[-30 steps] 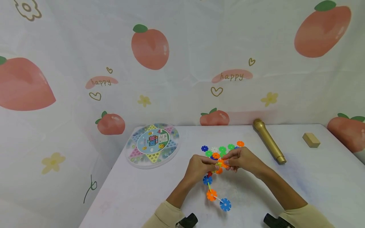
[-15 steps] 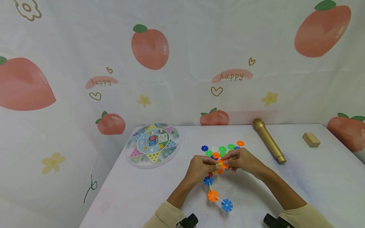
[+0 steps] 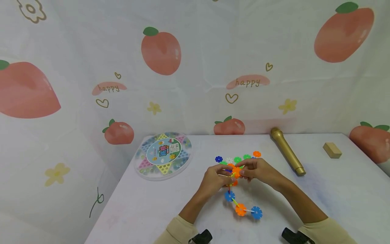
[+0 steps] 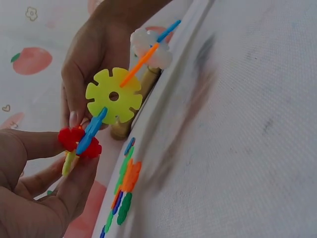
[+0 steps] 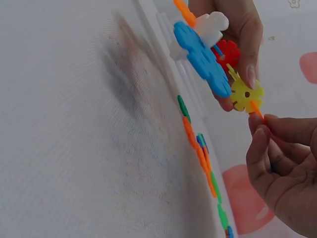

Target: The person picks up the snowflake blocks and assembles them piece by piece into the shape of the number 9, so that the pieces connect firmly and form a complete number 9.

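My left hand (image 3: 212,179) pinches a small yellow notched building disc (image 5: 241,95) in a chain of such plastic discs. My right hand (image 3: 259,169) pinches an orange disc (image 3: 236,172), slotted into the yellow one. From my left fingers the chain runs through a red disc (image 4: 71,136), a blue disc (image 3: 230,196), a larger yellow disc (image 4: 115,82), an orange disc (image 3: 240,210) and a white disc (image 5: 213,29) to a blue disc (image 3: 257,212). Its tail extends toward the near side, close over the table.
Loose notched discs (image 3: 218,159) in several colours lie behind the hands on the white table (image 3: 122,210). A round Chinese checkers set (image 3: 163,156) lies back left. A gold microphone (image 3: 287,151) and a tan block (image 3: 332,150) lie at the right.
The chain's tail has swung to the right, its last blue disc rising slightly. Between my hands the orange disc now shows more fully. Both hands remain nearly in place.
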{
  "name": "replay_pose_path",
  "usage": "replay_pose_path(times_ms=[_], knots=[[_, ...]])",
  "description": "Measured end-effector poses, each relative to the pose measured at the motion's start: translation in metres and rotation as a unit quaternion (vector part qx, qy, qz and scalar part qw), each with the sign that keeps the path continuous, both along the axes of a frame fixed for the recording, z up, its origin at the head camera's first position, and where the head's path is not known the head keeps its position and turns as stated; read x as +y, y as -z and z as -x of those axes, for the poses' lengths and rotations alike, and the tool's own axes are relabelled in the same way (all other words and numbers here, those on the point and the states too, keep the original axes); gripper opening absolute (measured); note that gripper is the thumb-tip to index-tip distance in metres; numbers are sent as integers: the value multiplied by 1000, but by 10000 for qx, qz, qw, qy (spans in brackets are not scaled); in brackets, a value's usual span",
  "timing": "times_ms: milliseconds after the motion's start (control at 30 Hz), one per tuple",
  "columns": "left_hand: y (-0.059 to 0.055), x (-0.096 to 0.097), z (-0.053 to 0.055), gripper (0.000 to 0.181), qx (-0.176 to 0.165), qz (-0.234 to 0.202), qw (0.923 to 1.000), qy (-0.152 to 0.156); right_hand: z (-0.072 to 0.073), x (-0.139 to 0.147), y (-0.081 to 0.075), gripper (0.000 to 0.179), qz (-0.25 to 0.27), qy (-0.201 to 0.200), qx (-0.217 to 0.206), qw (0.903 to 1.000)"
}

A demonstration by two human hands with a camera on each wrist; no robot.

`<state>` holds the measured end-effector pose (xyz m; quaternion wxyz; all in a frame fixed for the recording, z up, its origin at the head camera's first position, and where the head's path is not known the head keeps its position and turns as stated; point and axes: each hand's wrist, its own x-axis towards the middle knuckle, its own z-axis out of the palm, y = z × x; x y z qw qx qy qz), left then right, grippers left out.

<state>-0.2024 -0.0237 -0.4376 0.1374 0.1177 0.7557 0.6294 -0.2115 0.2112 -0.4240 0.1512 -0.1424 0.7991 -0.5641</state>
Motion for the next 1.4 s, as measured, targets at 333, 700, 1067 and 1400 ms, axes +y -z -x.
replay_pose_path(times_ms=[333,700,1067,1400], knots=[[0,2,1,43,-272,-59,9993,242,1,-1,1,34,-12,108,35,9999],[0,1,0,33,-84,168,9997,174,-1,-3,1,31,42,-86,-91,9999],[3,-3,5,23,46,167,9998,100,1,3,1,34,-102,-153,-42,9998],[-2,-8,7,22,10,42,10000,1,15,25,3,39,-313,533,316,9976]])
